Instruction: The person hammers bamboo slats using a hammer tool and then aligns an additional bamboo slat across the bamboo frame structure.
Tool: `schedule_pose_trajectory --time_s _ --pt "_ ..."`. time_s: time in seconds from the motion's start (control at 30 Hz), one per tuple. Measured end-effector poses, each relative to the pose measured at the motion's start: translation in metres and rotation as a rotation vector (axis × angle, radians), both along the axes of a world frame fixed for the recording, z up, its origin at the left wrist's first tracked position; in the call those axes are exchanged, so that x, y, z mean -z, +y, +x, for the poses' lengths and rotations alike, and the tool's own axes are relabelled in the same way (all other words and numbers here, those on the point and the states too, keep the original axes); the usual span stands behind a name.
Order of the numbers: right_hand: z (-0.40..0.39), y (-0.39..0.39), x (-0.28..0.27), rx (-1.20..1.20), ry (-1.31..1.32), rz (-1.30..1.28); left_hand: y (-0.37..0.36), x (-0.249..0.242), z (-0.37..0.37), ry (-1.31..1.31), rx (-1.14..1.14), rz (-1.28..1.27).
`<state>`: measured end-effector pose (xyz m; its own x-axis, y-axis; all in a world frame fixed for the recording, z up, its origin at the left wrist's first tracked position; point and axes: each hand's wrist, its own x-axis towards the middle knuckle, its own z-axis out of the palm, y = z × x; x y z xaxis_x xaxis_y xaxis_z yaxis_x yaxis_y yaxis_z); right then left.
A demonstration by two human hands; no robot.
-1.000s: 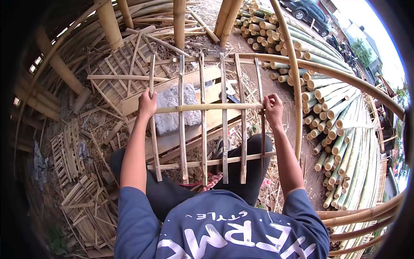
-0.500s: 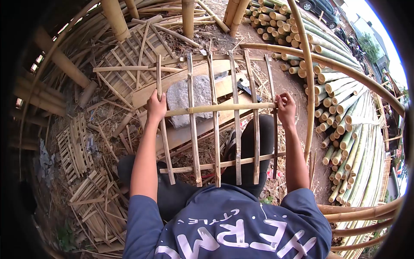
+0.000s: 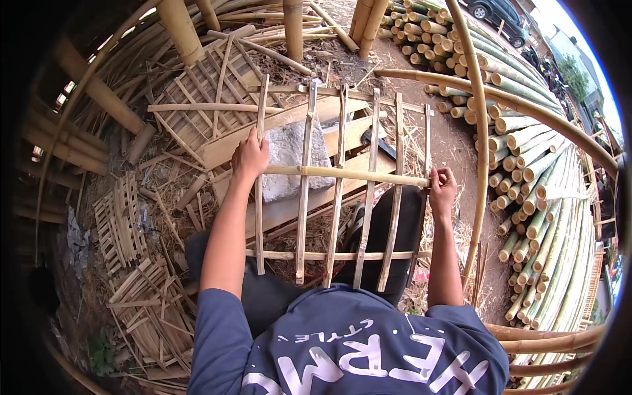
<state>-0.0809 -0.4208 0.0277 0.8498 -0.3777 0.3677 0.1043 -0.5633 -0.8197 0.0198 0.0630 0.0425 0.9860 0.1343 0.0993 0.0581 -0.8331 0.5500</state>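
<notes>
A bamboo lattice panel (image 3: 339, 172), several upright slats crossed by three horizontal strips, is held up in front of my lap. My left hand (image 3: 250, 157) is closed on its left side, where the middle strip meets the outermost slat. At the other end of that strip, my right hand (image 3: 442, 187) pinches the panel's right edge with curled fingers. Behind the slats lies a grey stone block (image 3: 283, 158) on wooden planks (image 3: 227, 146). A dark-handled tool (image 3: 380, 143), partly covered by the slats, rests on the planks to the right of the block.
Finished lattice panels (image 3: 118, 220) and loose slats (image 3: 155, 316) lie on the left. A large stack of cut bamboo poles (image 3: 546, 217) fills the right. Bent bamboo poles (image 3: 482, 131) arch between it and me. Bamboo posts (image 3: 293, 29) stand at the back.
The panel has tilted, its right side dropping slightly and its left slats shifting up and right. My left hand has slid a little right, and my right hand has moved lower.
</notes>
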Motion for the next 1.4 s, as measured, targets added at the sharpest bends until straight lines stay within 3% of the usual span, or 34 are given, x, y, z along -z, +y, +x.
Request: schedule_pose_trajectory --time_s 0.1,0.27,0.43,0.57,0.87,1.17,1.4 --pt "-0.008 0.015 -0.022 0.004 0.076 0.279 -0.009 -0.018 0.001 0.068 -0.019 0.114" --pt "-0.01 0.01 -0.001 0.04 0.055 0.172 -0.013 -0.026 0.007 0.156 0.055 0.191" --pt "-0.016 0.016 -0.004 0.065 0.12 0.259 -0.015 -0.019 0.005 0.033 0.054 0.269" --pt "-0.011 0.012 0.003 0.075 0.081 0.148 -0.016 -0.017 0.005 -0.009 0.045 0.306" --pt "-0.014 0.021 -0.002 0.074 0.049 0.184 -0.009 -0.021 0.008 0.052 0.07 0.303" --pt "-0.042 0.027 -0.03 0.113 -0.005 0.183 -0.005 -0.024 0.01 -0.055 0.113 0.111" --pt "-0.064 0.026 -0.043 0.147 -0.039 0.168 -0.007 -0.036 0.01 -0.137 0.167 0.104"
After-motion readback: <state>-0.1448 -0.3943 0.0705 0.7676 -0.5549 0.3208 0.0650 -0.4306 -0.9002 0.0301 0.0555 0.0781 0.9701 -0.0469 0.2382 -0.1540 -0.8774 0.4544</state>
